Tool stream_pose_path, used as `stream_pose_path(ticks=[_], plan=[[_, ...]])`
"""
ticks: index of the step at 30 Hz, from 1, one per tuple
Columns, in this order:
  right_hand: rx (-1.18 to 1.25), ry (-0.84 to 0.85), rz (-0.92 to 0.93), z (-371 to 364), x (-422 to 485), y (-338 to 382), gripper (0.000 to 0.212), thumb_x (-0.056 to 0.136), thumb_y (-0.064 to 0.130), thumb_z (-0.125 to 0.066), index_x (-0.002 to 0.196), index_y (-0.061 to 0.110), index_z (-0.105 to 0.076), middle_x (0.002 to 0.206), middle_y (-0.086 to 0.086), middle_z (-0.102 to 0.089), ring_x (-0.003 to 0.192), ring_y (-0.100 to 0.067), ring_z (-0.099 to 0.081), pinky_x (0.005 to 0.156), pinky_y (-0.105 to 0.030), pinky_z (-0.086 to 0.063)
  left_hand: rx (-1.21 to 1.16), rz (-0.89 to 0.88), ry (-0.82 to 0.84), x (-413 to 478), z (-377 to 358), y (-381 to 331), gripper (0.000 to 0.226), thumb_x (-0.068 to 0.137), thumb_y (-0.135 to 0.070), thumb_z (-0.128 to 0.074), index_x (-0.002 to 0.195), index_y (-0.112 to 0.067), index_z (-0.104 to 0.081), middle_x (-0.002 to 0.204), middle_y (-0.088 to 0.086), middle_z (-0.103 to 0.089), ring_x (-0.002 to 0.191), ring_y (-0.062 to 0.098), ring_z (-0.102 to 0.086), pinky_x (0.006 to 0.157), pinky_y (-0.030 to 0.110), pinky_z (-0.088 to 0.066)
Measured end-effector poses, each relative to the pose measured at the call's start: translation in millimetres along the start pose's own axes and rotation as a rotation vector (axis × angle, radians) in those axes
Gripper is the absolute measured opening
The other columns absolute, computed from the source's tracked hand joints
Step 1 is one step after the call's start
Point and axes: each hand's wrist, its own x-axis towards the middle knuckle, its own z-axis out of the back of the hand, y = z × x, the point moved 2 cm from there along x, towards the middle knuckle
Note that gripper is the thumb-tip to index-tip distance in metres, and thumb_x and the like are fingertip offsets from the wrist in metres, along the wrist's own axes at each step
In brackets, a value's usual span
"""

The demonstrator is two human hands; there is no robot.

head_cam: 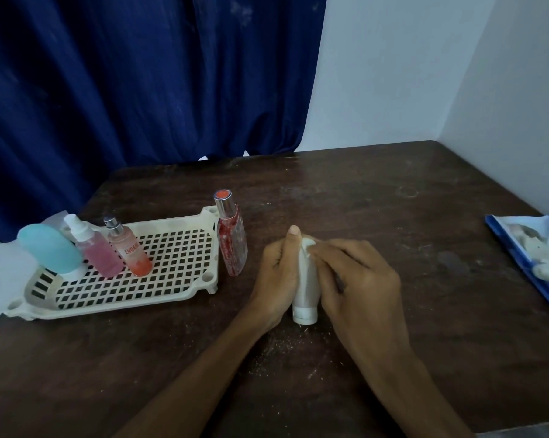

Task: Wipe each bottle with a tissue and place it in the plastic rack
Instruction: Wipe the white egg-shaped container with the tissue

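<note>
Dark wood tabletop [393, 216], scuffed, w/ white flecks near the front edge. Blue curtain [124, 90] behind at left, pale walls [393, 74] at right. The tube [304, 279] sat btwn both hands, mid-table, right of the rack [134, 301]. The left hand [278, 273] wrapped it from the left, thumb up by the far end. The right hand [358, 279] pinched the tissue [308, 245] onto that far end, fingers [330, 248] curled. Its long axis ran straight away from the person, w/ the cap nearest and the crimp farthest. Standing or leaning: couldn't tell.
</note>
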Motion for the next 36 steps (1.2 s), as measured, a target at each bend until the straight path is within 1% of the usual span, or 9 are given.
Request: stream_pose_path(ticks=[5,9,11,15,21,27,31,34,36], plan=[[0.032,0.016,0.053,3.7,-16.9,-2.0,0.015,0.089,0.011,-0.065,0.096,0.008,-0.078,0.098,-0.001,-0.069,0.088,-0.013,-0.065,0.081,-0.019,-0.052,-0.105,0.008,0.051,2.4,1.6,-0.2,0.057,0.108,-0.037,-0.031,0.089,-0.004,-0.072,0.092,0.016,-0.076,0.094,0.028,-0.073,0.090,0.042,-0.056],[0.015,-0.001,-0.042,12.2,-14.7,-8.8,0.011,0.087,0.006,-0.070,0.094,0.011,-0.077,0.094,0.002,-0.071,0.085,-0.008,-0.064,0.082,-0.009,-0.045,-0.171,0.044,0.109,1.6,-1.7,-1.6,0.060,0.105,-0.047,-0.030,0.103,-0.004,-0.072,0.105,0.020,-0.075,0.106,0.035,-0.071,0.099,0.051,-0.052],[0.024,-0.017,-0.058,13.8,-5.1,-6.6,0.014,0.089,0.011,-0.066,0.098,0.012,-0.077,0.098,0.003,-0.071,0.090,-0.005,-0.062,0.086,-0.006,-0.043,-0.109,0.042,0.102,1.3,-1.3,0.4,0.060,0.104,-0.049,-0.032,0.099,-0.007,-0.074,0.101,0.016,-0.075,0.101,0.034,-0.070,0.095,0.048,-0.054],[0.126,0.041,-0.048,12.3,12.4,-7.3,0.015,0.092,0.009,-0.069,0.104,0.013,-0.077,0.101,0.004,-0.073,0.094,-0.007,-0.066,0.083,-0.018,-0.051,-0.073,0.097,0.041,0.8,0.7,2.8,0.056,0.095,-0.058,-0.042,0.078,-0.012,-0.069,0.079,0.010,-0.067,0.079,0.023,-0.062,0.076,0.040,-0.049],[0.150,0.069,-0.091,12.7,0.0,-6.3,0.016,0.089,0.007,-0.073,0.103,0.014,-0.076,0.099,0.006,-0.073,0.091,-0.003,-0.065,0.081,-0.016,-0.051,-0.290,0.124,0.111,1.5,-2.1,-7.7,0.058,0.108,-0.039,-0.024,0.109,-0.004,-0.070,0.107,0.016,-0.075,0.102,0.024,-0.072,0.089,0.036,-0.057],[0.179,0.075,-0.138,14.7,-23.6,-2.0,0.018,0.087,0.004,-0.074,0.102,0.014,-0.076,0.100,0.007,-0.072,0.092,-0.003,-0.066,0.081,-0.016,-0.052,-0.501,0.256,0.104,2.0,-9.3,-9.7,0.061,0.108,-0.041,-0.024,0.105,0.004,-0.065,0.103,0.018,-0.076,0.097,0.026,-0.075,0.076,0.028,-0.060],[0.147,0.059,-0.137,16.0,-13.8,-4.9,0.015,0.087,0.004,-0.074,0.098,0.013,-0.077,0.095,0.007,-0.072,0.088,-0.004,-0.066,0.079,-0.016,-0.051,-0.388,0.217,0.123,0.1,-7.6,-10.0,0.059,0.108,-0.040,-0.024,0.104,0.000,-0.069,0.104,0.016,-0.076,0.098,0.024,-0.074,0.080,0.029,-0.059],[0.145,0.055,-0.128,14.6,4.4,-7.5,0.014,0.089,0.006,-0.072,0.100,0.014,-0.077,0.097,0.007,-0.072,0.089,-0.002,-0.066,0.081,-0.011,-0.048,-0.200,0.181,0.075,-3.2,-4.4,-6.7,0.056,0.107,-0.039,-0.031,0.083,-0.017,-0.077,0.084,0.005,-0.076,0.079,0.015,-0.071,0.071,0.027,-0.055],[0.139,0.052,-0.120,13.6,15.5,-9.1,0.014,0.089,0.006,-0.072,0.099,0.014,-0.077,0.095,0.008,-0.072,0.085,0.000,-0.064,0.078,-0.005,-0.044,-0.153,0.183,0.046,-4.1,-4.4,-6.1,0.051,0.104,-0.044,-0.039,0.077,-0.017,-0.071,0.079,0.009,-0.069,0.075,0.020,-0.065,0.071,0.033,-0.051]])
